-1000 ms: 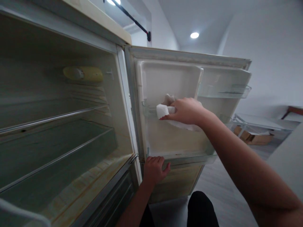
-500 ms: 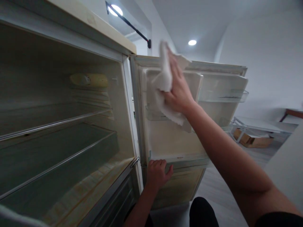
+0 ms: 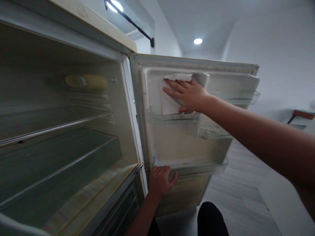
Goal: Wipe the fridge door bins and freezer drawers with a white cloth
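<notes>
My right hand [image 3: 185, 95] lies flat with spread fingers on a white cloth [image 3: 169, 101], pressing it against the inner panel of the open refrigerator door [image 3: 169, 144]. The cloth is spread in the upper left recess, just above a small clear door shelf [image 3: 174, 118]. Lower down, my left hand [image 3: 161, 179] hooks its fingers over the rim of the long bottom door shelf [image 3: 197, 168], with the thumb sticking out to the right. Part of the cloth is hidden under my right hand.
To the left stands the open refrigerator compartment [image 3: 73, 157], with glass shelves and yellowish stains. Other clear door shelves, including an upper right one [image 3: 242, 97], jut out from the door. My knee [image 3: 211, 219] is below, over the grey floor [image 3: 241, 196].
My right hand has come down from the door's top edge onto the inner panel, and the bunched cloth now lies flat under it. My left hand keeps its place on the bottom shelf.
</notes>
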Action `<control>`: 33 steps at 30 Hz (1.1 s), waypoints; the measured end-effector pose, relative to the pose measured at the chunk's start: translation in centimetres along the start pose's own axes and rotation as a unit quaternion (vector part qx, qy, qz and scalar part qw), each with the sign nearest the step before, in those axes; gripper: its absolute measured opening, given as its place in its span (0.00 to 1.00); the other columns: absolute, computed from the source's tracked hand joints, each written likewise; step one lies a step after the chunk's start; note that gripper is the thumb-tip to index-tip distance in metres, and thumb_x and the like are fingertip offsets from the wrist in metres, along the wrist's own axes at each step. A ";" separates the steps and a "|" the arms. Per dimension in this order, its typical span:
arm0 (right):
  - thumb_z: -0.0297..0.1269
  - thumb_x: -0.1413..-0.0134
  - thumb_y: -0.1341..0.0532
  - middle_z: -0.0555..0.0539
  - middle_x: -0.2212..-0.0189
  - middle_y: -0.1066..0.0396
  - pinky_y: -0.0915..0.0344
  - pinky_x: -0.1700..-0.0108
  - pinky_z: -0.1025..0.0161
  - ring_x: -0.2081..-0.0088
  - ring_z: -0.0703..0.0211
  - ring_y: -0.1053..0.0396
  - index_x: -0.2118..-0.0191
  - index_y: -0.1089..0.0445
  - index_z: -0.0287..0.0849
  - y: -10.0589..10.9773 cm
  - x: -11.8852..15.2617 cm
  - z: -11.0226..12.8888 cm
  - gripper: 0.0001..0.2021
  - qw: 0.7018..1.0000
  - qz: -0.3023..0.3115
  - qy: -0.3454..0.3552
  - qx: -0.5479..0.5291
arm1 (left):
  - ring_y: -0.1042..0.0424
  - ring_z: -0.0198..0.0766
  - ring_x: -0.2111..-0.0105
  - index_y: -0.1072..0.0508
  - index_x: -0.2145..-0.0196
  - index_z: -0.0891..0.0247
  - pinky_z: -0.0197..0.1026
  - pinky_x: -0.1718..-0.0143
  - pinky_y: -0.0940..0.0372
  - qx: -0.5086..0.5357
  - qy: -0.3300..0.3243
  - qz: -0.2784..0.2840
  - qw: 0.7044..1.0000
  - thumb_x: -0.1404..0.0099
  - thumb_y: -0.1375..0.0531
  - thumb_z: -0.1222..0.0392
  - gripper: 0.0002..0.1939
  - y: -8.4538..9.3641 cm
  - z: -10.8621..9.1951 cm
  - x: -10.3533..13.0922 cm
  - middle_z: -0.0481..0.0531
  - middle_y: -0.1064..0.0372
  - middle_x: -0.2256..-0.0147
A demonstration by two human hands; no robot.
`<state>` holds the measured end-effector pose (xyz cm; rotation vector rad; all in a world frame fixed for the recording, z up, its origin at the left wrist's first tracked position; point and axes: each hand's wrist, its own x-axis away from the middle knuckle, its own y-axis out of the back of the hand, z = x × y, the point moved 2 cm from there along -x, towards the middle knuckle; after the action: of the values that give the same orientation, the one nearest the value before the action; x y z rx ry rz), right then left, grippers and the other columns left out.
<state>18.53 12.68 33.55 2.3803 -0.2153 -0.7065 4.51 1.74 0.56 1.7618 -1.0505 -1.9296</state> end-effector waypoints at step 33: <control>0.28 0.39 0.47 0.39 0.26 0.70 0.59 0.32 0.31 0.27 0.36 0.68 0.28 0.51 0.42 -0.9 -1.7 -0.8 0.34 0.981 0.015 0.006 -0.194 | 0.28 0.40 0.73 0.31 0.75 0.59 0.46 0.64 0.43 -0.042 -0.037 -0.030 0.998 0.30 0.43 0.49 0.17 -0.4 -0.1 -0.6 0.48 0.29 0.76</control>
<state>17.50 14.34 34.29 2.0041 -0.0972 -0.6535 4.75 2.37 0.71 1.7084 -0.9363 -2.0581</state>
